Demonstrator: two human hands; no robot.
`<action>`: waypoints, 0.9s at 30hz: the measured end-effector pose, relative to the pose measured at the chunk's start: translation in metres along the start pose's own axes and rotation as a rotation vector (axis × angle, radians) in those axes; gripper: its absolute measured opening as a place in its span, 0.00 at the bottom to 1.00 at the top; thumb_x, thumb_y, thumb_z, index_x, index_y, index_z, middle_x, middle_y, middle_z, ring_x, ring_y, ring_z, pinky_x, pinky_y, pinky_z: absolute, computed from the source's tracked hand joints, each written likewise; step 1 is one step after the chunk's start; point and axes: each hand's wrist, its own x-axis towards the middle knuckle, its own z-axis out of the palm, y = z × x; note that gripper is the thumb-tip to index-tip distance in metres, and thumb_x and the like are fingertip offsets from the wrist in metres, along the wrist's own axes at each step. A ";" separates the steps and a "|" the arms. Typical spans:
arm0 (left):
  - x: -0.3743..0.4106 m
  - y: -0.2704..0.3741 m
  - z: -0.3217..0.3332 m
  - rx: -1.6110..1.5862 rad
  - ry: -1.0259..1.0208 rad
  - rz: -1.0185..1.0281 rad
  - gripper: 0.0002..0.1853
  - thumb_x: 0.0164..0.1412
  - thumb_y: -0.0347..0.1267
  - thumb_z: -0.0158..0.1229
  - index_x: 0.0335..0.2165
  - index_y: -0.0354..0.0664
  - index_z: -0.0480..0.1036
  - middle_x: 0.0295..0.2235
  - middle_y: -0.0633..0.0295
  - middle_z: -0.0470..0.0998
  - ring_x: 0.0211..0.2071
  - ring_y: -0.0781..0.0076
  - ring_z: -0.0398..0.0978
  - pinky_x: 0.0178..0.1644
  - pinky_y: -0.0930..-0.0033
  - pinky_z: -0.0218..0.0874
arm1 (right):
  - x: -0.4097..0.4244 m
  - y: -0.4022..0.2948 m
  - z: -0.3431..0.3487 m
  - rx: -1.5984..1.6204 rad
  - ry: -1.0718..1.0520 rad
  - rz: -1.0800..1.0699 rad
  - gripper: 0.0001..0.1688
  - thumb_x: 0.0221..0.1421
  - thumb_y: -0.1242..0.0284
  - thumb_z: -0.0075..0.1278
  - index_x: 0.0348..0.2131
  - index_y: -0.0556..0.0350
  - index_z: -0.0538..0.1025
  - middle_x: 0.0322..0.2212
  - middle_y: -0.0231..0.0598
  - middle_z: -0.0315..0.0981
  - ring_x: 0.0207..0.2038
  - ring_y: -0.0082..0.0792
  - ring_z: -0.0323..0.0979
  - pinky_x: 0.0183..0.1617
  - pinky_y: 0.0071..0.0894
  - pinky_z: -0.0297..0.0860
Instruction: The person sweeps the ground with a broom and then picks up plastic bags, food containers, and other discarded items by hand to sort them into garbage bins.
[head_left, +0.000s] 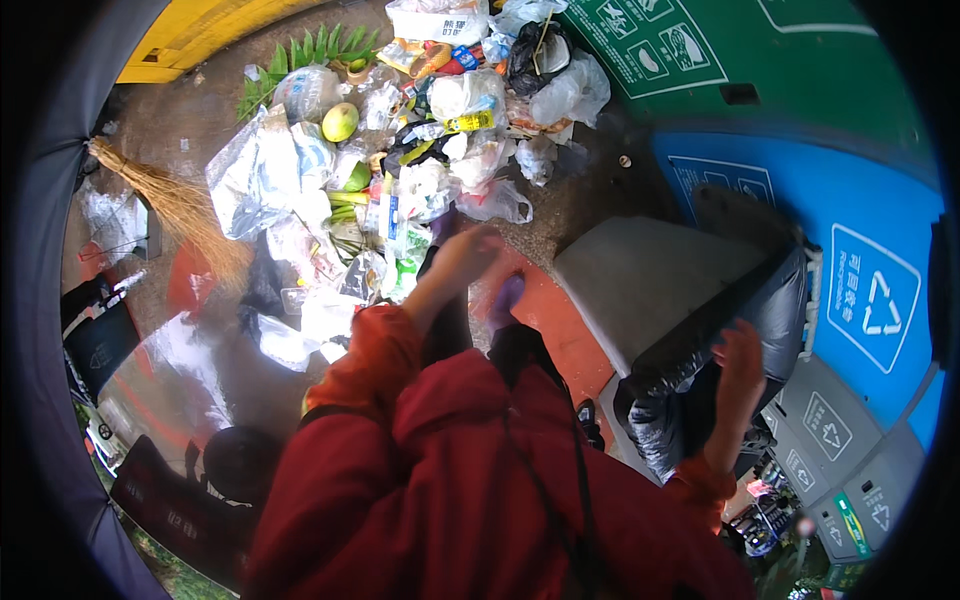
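Note:
My left hand (469, 253), blurred, hangs above my feet at the near edge of a heap of mixed rubbish (427, 180). Nothing shows in it, but the blur hides how its fingers are set. My right hand (739, 367) is raised on the right with fingers apart and nothing visible in it. Beside it a black plastic bag (656, 435) lines a grey bin (660, 270). Among the rubbish are white plastic bags (495, 201), a yellow-green round fruit (340, 121), green stalks (345, 206) and a crumpled silvery sheet (251, 176).
A straw broom (176, 202) leans on the left. Blue (870, 225) and green (810, 60) bins with printed signs stand along the right, grey bins (825, 427) below them. Dark bins (172, 510) stand lower left, and a yellow bin (202, 30) at upper left.

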 end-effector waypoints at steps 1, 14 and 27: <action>0.008 -0.023 -0.013 -0.073 0.038 -0.042 0.15 0.51 0.35 0.51 0.40 0.48 0.71 0.33 0.54 0.76 0.35 0.61 0.74 0.39 0.65 0.64 | 0.009 -0.020 0.022 0.014 -0.086 0.091 0.14 0.57 0.71 0.42 0.42 0.54 0.70 0.32 0.40 0.73 0.28 0.25 0.74 0.29 0.21 0.71; 0.161 -0.191 -0.159 -0.230 0.138 -0.430 0.17 0.53 0.30 0.47 0.44 0.43 0.67 0.29 0.61 0.74 0.26 0.75 0.71 0.31 0.75 0.62 | 0.253 0.019 0.336 -0.057 -0.393 -0.018 0.45 0.44 0.58 0.55 0.56 0.45 0.50 0.39 0.56 0.68 0.39 0.51 0.71 0.41 0.40 0.67; 0.357 -0.274 -0.115 0.017 0.344 -0.243 0.35 0.42 0.38 0.59 0.51 0.42 0.59 0.39 0.48 0.73 0.41 0.56 0.71 0.45 0.63 0.61 | 0.544 0.054 0.546 -0.189 -0.109 -0.065 0.66 0.29 0.40 0.56 0.54 0.70 0.51 0.53 0.59 0.52 0.55 0.50 0.54 0.56 0.38 0.53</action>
